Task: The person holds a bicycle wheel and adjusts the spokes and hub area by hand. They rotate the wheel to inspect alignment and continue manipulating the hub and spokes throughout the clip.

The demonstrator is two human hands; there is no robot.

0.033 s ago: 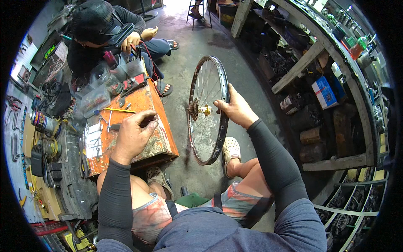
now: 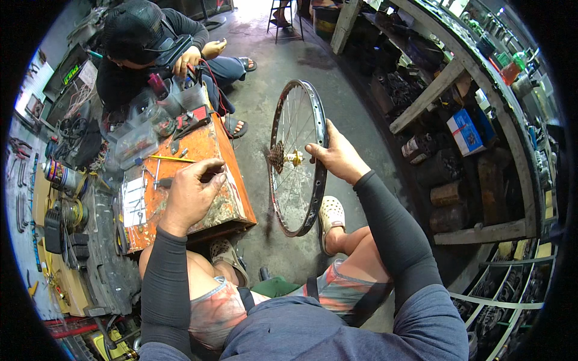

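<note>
My right hand grips the black rim of a bicycle wheel, its thumb on the near face and its fingers mostly hidden behind. Upright in front of me, the wheel shows thin spokes, a gold hub and a dark cassette on its left side. No tyre is on the rim. My left hand is raised over the near part of the orange worn workbench, fingers curled toward the thumb. Anything small in that pinch cannot be made out.
Pliers, a yellow pencil, a paper sheet and plastic bins lie on the workbench. Beyond it sits another person with red wires near the hands. A wooden shelf with parts and a blue box lines the right.
</note>
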